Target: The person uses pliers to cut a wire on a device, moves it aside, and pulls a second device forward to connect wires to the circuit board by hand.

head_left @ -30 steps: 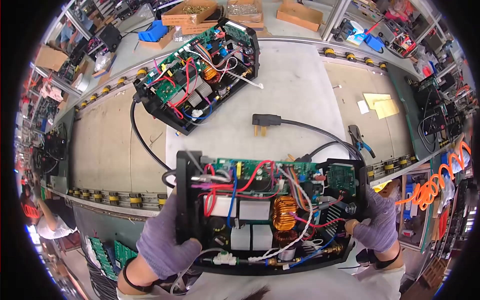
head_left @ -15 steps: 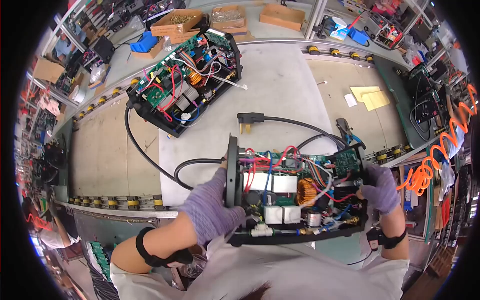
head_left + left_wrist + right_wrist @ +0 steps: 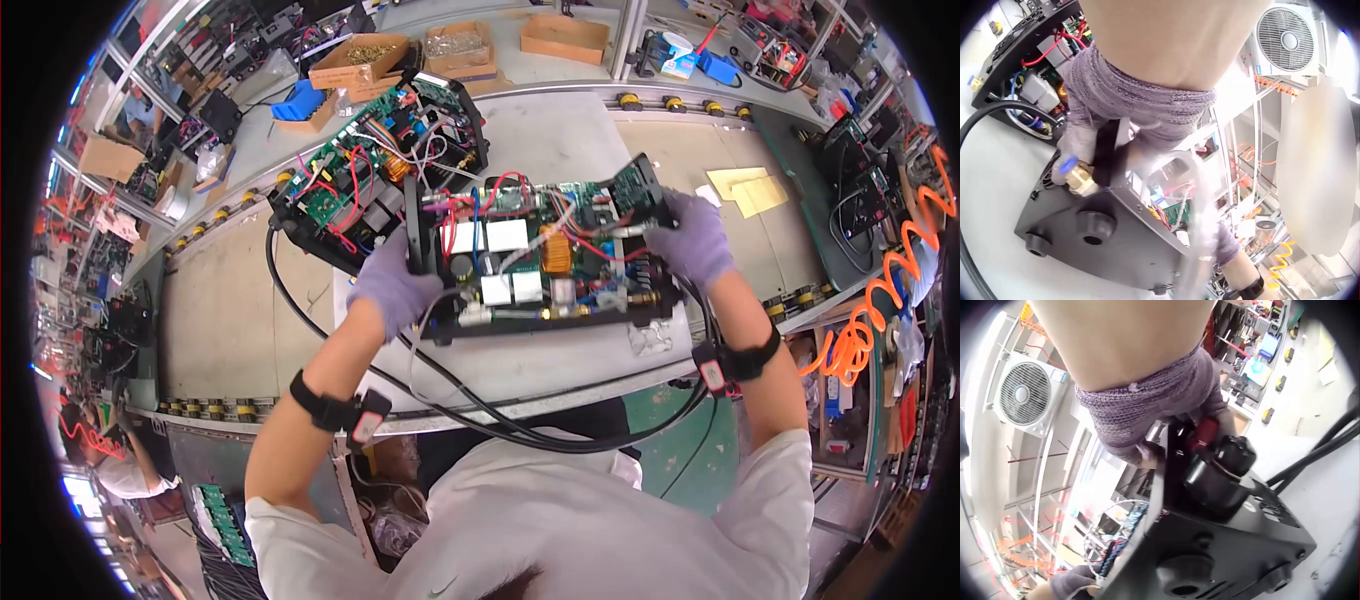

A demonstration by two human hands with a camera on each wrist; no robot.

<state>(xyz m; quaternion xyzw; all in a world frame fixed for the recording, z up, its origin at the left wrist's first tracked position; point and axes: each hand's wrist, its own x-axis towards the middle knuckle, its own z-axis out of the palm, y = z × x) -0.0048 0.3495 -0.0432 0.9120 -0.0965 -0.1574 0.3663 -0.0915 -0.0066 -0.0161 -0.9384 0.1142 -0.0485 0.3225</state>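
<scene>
An open black chassis (image 3: 560, 318) with a green board, white blocks, a copper coil and red, blue and white wires is held at both ends. Purple gloves cover both hands. My left hand (image 3: 392, 280) grips its left end panel; in the left wrist view that hand (image 3: 1129, 106) is beside a brass fitting (image 3: 1080, 179). My right hand (image 3: 692, 238) grips the right end panel, and the right wrist view has the hand (image 3: 1154, 406) near black and red knobs (image 3: 1205, 432). Round feet (image 3: 1185, 575) show on the underside. Some fingertips are hidden behind the panels.
Behind and left stands a second open chassis (image 3: 330, 190), partly overlapped in view. Black cables (image 3: 560, 440) loop below the held one. Cardboard boxes (image 3: 565, 36) sit on the back shelf, yellow papers (image 3: 758, 192) on the right, and an orange coiled hose (image 3: 885, 300) hangs at right.
Both hands have moved the held chassis forward and up in the head view, from near the body to over the white work surface. The black cables now hang in front of the body.
</scene>
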